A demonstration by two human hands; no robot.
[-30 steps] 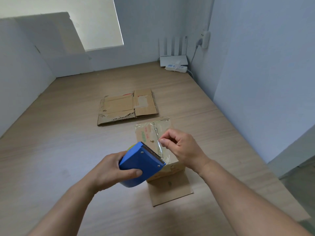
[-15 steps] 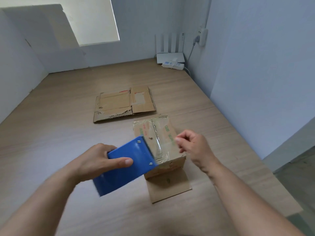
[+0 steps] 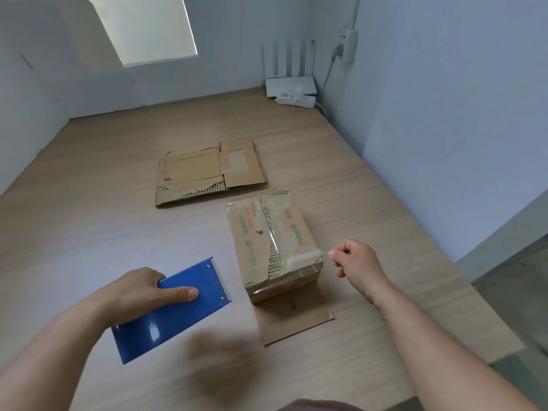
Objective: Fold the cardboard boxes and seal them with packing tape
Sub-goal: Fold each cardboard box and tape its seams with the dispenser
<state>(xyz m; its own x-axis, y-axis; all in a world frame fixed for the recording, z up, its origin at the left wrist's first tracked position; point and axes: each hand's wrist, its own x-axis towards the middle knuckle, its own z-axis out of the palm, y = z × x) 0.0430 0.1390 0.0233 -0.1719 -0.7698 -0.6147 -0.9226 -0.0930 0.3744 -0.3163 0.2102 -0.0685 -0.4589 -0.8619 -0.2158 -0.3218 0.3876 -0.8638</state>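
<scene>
A small folded cardboard box point(image 3: 274, 241) stands on the wooden surface, with clear tape along its top seam and one flap lying flat toward me. My left hand point(image 3: 139, 295) grips a blue tape dispenser point(image 3: 175, 310) to the left of the box, its serrated edge facing the box. My right hand point(image 3: 358, 265) pinches the end of a strip of clear tape point(image 3: 308, 258) at the box's near right edge. A flattened cardboard box point(image 3: 207, 173) lies farther back.
A white router point(image 3: 290, 84) and a power strip point(image 3: 296, 99) sit in the far right corner beside the wall. Walls enclose the left, back and right sides. The surface's right edge point(image 3: 504, 339) drops off near my right arm.
My left hand has carried the dispenser down and left, away from the box top. My right hand has moved right, off the top to the box's near right edge, pinching tape.
</scene>
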